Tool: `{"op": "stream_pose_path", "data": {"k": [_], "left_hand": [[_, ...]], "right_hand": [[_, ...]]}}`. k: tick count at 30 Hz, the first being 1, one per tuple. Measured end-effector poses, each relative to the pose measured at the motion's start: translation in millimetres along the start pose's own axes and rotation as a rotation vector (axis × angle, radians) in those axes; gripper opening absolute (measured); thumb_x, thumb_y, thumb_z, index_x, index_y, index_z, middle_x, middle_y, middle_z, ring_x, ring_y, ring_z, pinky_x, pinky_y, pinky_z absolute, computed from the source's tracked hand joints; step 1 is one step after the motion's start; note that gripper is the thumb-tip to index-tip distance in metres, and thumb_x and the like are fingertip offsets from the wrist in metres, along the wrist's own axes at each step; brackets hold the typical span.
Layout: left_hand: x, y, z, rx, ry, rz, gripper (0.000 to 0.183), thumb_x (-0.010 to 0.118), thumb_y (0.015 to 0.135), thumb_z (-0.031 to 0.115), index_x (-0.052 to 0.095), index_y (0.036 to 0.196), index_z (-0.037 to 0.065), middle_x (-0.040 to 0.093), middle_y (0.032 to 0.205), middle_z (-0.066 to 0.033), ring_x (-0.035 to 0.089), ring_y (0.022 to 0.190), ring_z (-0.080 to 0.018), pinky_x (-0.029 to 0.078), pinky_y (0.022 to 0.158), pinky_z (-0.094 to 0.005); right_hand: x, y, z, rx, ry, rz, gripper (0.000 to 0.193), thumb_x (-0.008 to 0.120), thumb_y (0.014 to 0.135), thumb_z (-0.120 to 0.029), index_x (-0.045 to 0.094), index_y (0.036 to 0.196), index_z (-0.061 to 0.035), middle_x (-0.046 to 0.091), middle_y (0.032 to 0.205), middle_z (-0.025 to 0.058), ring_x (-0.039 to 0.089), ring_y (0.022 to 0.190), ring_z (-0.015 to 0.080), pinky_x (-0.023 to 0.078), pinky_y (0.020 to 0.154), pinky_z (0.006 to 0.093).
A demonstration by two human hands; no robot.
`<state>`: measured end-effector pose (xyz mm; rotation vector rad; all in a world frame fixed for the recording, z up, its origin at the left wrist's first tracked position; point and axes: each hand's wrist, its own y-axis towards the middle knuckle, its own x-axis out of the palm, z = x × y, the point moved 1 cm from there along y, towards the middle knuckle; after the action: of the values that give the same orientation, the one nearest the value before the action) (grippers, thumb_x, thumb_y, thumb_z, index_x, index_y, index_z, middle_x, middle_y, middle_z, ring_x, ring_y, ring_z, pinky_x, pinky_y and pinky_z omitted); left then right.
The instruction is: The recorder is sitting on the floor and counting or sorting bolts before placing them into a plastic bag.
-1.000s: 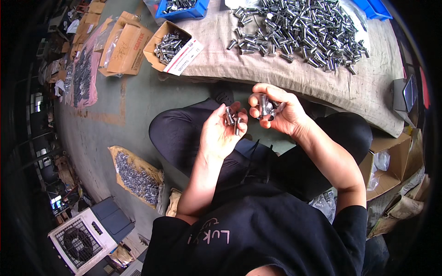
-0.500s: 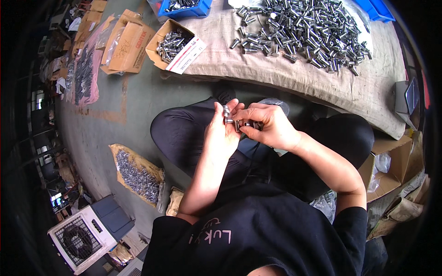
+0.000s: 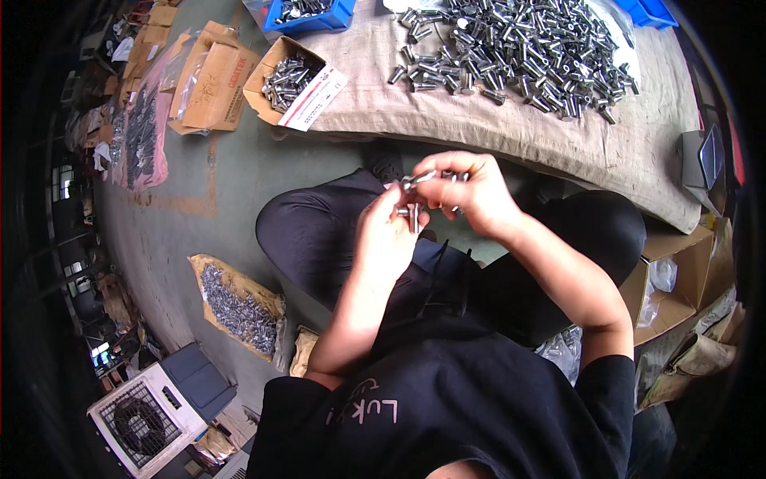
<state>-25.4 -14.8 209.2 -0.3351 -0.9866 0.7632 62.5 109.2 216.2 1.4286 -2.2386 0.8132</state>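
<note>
My left hand (image 3: 381,239) is closed around shiny flat-headed metal pins; one of these pins (image 3: 414,219) sticks out by the fingers. Close beside it, my right hand (image 3: 488,199) pinches another metal pin (image 3: 420,179) at the left hand's fingertips. More pins (image 3: 455,176) are tucked among the right hand's fingers. Both hands are held over my crossed legs, in front of the cloth-covered work surface (image 3: 367,112). A large pile of similar pins (image 3: 527,60) lies on it at the far right. How many pins the palms hide I cannot tell.
An open cardboard box (image 3: 262,89) of pins stands at the work surface's left corner, below a blue bin (image 3: 345,14). On the floor at left lies a tray of small metal parts (image 3: 275,302), near a fan unit (image 3: 140,419). An open carton (image 3: 682,275) stands at right.
My right hand has risen and now holds a pin up at the left fingertips. The left fingers have curled in more. The view has shifted slightly.
</note>
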Motion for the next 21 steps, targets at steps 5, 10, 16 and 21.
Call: {"op": "stream_pose_path", "data": {"k": [5, 10, 16, 21], "left_hand": [[-5, -3, 13, -0.051, -0.069, -0.096, 0.030, 0.041, 0.081, -0.006, 0.046, 0.111, -0.011, 0.052, 0.106, -0.0188, 0.053, 0.100, -0.0249, 0.042, 0.094, -0.0335], [-11, -5, 15, 0.003, -0.008, -0.101, 0.021, 0.047, 0.086, 0.000, 0.051, 0.103, -0.011, 0.055, 0.103, -0.0188, 0.054, 0.103, -0.0248, 0.043, 0.094, -0.0337], [-8, -7, 9, 0.143, 0.046, -0.086, 0.022, 0.052, 0.087, 0.017, 0.057, 0.090, -0.004, 0.058, 0.089, -0.0107, 0.055, 0.077, -0.0137, 0.046, 0.062, -0.0203], [-4, -9, 9, 0.168, 0.009, -0.119, 0.027, 0.046, 0.090, 0.024, 0.058, 0.090, 0.000, 0.054, 0.080, -0.0077, 0.047, 0.070, -0.0122, 0.035, 0.049, -0.0197]], "right_hand": [[-26, 6, 4, 0.078, 0.593, -0.126, 0.021, 0.060, 0.081, -0.018, 0.056, 0.097, -0.0051, 0.058, 0.084, 0.0141, 0.057, 0.065, 0.0200, 0.044, 0.040, 0.0255], [-21, 6, 6, 0.103, 0.628, -0.151, 0.021, 0.060, 0.080, -0.018, 0.056, 0.096, -0.0051, 0.058, 0.091, 0.0149, 0.058, 0.070, 0.0213, 0.047, 0.041, 0.0270], [-23, 6, 7, 0.130, 0.386, -0.137, 0.017, 0.061, 0.077, -0.011, 0.059, 0.091, -0.0019, 0.061, 0.078, 0.0109, 0.058, 0.059, 0.0151, 0.046, 0.041, 0.0244], [-8, 3, 5, 0.111, -0.031, -0.085, 0.021, 0.065, 0.073, -0.007, 0.062, 0.094, -0.0020, 0.058, 0.066, 0.0009, 0.052, 0.053, 0.0057, 0.041, 0.043, 0.0187]]}}
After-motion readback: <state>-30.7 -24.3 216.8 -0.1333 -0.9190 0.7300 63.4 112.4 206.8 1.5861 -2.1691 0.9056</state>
